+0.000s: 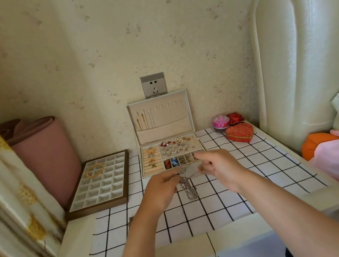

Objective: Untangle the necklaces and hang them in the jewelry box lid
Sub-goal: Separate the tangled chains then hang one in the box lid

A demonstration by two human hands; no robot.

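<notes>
A tangle of silver necklaces point(188, 187) hangs between my hands just above the checked cloth. My left hand point(163, 189) grips the bunch from the left. My right hand point(220, 168) pinches a strand and a pale pendant at the top, its index finger stretched out. Behind them stands the open cream jewelry box point(169, 155), its tray full of small pieces. Its upright lid point(159, 116) has a row of hooks; a few gold chains point(143, 119) hang at the lid's left into the pocket.
A brown tray point(99, 182) of small compartments with gold bangles lies at the left. A red heart-shaped box point(240, 133), a pink round box point(221, 122) and a small red box point(236, 118) sit at back right. A small dark chain point(131, 221) lies beside my left forearm.
</notes>
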